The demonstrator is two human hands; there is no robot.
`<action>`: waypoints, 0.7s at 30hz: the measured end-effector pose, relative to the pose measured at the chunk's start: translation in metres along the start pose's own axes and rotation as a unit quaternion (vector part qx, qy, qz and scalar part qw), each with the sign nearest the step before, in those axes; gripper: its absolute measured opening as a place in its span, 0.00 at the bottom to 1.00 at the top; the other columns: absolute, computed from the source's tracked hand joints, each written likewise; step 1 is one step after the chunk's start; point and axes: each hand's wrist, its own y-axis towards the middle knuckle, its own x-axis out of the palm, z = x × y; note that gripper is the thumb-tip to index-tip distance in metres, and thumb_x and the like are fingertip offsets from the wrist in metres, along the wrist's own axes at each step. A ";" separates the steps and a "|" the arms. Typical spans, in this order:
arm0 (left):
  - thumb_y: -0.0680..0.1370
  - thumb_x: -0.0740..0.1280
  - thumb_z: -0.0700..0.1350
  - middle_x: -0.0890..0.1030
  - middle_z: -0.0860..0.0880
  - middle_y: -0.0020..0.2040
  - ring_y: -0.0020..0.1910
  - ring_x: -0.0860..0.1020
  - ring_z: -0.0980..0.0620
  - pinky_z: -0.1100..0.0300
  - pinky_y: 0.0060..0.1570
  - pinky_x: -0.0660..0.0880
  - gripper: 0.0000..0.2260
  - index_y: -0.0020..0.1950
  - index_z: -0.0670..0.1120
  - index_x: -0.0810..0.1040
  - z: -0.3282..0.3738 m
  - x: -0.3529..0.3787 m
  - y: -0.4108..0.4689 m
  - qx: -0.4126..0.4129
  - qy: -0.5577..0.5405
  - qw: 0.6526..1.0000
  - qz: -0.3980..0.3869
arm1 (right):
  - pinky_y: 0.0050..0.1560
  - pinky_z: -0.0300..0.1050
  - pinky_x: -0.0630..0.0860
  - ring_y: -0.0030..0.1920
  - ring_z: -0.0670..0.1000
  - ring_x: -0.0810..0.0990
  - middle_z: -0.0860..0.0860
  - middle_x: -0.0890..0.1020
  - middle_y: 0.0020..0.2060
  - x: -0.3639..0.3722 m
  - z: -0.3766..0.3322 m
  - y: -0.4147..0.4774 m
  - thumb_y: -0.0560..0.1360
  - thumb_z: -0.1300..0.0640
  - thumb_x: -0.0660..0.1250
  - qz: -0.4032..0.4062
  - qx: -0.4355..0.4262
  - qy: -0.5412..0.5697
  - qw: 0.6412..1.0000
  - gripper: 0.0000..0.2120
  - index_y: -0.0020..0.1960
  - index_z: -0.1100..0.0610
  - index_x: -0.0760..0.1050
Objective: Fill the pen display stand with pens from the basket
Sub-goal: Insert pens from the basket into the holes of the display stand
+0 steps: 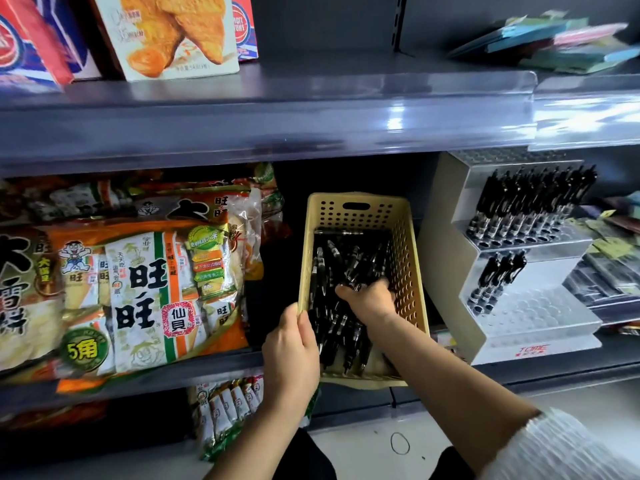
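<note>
With the left hand gripping the basket rim, the right hand, seemingly clutching pens, should lift them aligned

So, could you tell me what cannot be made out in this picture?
- Head view: the right hand's fingertips are buried among the pens in the basket, so how many it grips is unclear.
- Head view: the stand's top tier is partly hidden behind the shelf rail.
- Head view: the stand's red label is too blurred to read.
- Head view: goods right of the stand are blurred and cut off by the right edge.
</note>
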 end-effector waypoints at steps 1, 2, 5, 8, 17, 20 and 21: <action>0.81 0.56 0.42 0.75 0.52 0.35 0.28 0.69 0.61 0.69 0.25 0.67 0.11 0.56 0.40 0.76 0.000 0.000 0.000 -0.004 0.004 1.000 0.000 | 0.66 0.51 0.69 0.67 0.60 0.67 0.61 0.66 0.66 0.005 0.004 0.000 0.69 0.47 0.73 0.000 0.005 0.008 1.000 0.41 0.71 0.61 0.55; 0.81 0.56 0.42 0.76 0.50 0.37 0.29 0.70 0.59 0.68 0.24 0.64 0.11 0.57 0.41 0.76 0.000 0.001 0.000 -0.009 0.005 1.000 0.000 | 0.66 0.51 0.69 0.67 0.60 0.67 0.61 0.66 0.66 0.008 0.008 0.000 0.68 0.48 0.74 0.004 0.006 0.007 1.000 0.42 0.71 0.61 0.55; 0.81 0.56 0.43 0.80 0.45 0.42 0.35 0.72 0.52 0.64 0.31 0.62 0.12 0.58 0.41 0.76 -0.002 0.003 0.001 -0.029 0.002 1.000 0.007 | 0.60 0.48 0.74 0.62 0.59 0.72 0.61 0.69 0.62 0.011 0.014 -0.001 0.68 0.54 0.74 0.009 0.010 -0.007 1.000 0.38 0.68 0.63 0.56; 0.81 0.56 0.43 0.81 0.44 0.42 0.36 0.73 0.51 0.61 0.34 0.64 0.12 0.57 0.41 0.76 -0.003 0.005 0.001 -0.028 0.003 1.000 0.011 | 0.49 0.46 0.79 0.51 0.56 0.78 0.60 0.74 0.55 0.011 0.014 -0.004 0.69 0.60 0.71 -0.024 0.030 -0.010 0.999 0.28 0.63 0.65 0.62; 0.82 0.54 0.43 0.80 0.46 0.43 0.35 0.73 0.52 0.64 0.29 0.63 0.12 0.59 0.42 0.74 0.004 0.000 0.009 -0.050 0.025 0.998 -0.012 | 0.33 0.44 0.72 0.29 0.54 0.74 0.58 0.75 0.31 -0.018 0.004 -0.010 0.70 0.68 0.59 -0.111 0.101 0.300 0.942 0.04 0.41 0.64 0.72; 0.82 0.54 0.44 0.81 0.45 0.49 0.39 0.75 0.52 0.63 0.35 0.67 0.14 0.63 0.42 0.73 0.012 -0.002 0.016 -0.074 0.026 0.997 -0.020 | 0.31 0.44 0.71 0.25 0.51 0.72 0.56 0.73 0.28 -0.034 -0.005 -0.016 0.72 0.67 0.59 -0.120 0.074 0.349 0.927 0.07 0.36 0.62 0.71; 0.82 0.54 0.45 0.82 0.44 0.50 0.41 0.76 0.51 0.63 0.36 0.68 0.14 0.64 0.43 0.73 0.015 -0.003 0.019 -0.079 0.027 0.996 -0.024 | 0.31 0.44 0.71 0.23 0.50 0.71 0.55 0.73 0.27 -0.039 -0.009 -0.018 0.73 0.67 0.59 -0.127 0.066 0.361 0.922 0.08 0.36 0.61 0.71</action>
